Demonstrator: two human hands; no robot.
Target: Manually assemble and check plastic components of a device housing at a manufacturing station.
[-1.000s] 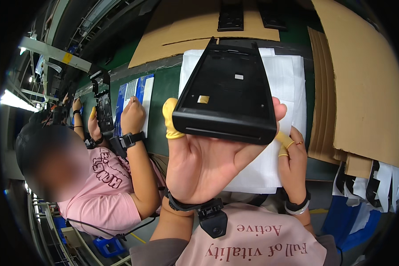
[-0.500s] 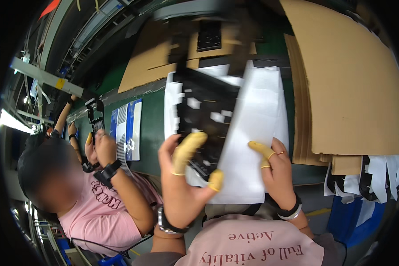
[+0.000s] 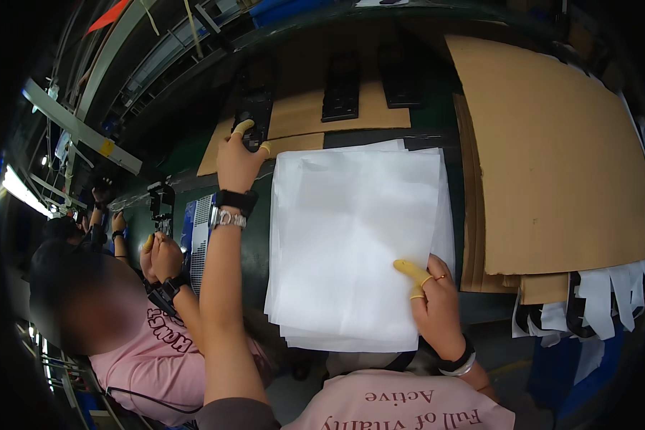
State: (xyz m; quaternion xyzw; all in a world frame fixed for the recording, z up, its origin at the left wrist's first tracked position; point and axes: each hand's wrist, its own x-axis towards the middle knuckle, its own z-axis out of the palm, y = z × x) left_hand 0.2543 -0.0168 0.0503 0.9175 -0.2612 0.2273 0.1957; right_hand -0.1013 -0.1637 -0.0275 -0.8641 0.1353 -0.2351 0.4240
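Note:
At the far left, my left hand (image 3: pixel 240 163) reaches out with its thumb and a finger, in yellow finger cots, on the near end of a black plastic frame (image 3: pixel 256 97). That frame lies on flat cardboard (image 3: pixel 294 123). A stack of white paper sheets (image 3: pixel 344 236) is in front of me. At its right edge rests my right hand (image 3: pixel 438 312), a yellow-tipped finger stretched over the top sheet and holding no part. Some of its other fingers are partly hidden.
Two more black frames (image 3: pixel 340 89) (image 3: pixel 400 79) lie on the far cardboard. Tall cardboard sheets (image 3: pixel 559 165) stand at right, above white-papered parts (image 3: pixel 598 301). At left, a co-worker (image 3: pixel 150 337) in pink handles a small black part near a blue-and-white panel (image 3: pixel 197 226).
My left hand has moved from over the paper to the far left cardboard, and the black frame is off the sheets. The right hand has shifted slightly nearer, still at the paper.

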